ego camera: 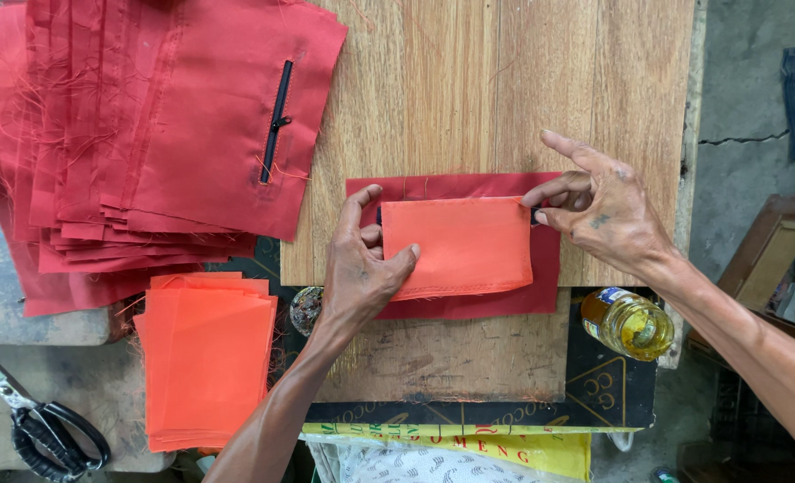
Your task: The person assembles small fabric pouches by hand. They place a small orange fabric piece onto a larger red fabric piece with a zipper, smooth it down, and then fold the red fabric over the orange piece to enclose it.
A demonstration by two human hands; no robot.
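An orange fabric rectangle (458, 245) lies on top of a dark red fabric piece (545, 268) on the wooden board (469, 89). My left hand (359, 268) grips the orange piece at its left edge, thumb on top. My right hand (599, 204) pinches the orange piece's upper right corner with the fingertips. A black zipper end shows just under that corner.
A stack of red fabric panels, the top one with a black zipper (276, 121), lies at upper left. A pile of orange rectangles (205, 358) sits at lower left, scissors (44, 429) beside it. A bottle of yellow liquid (628, 322) stands at the board's right edge.
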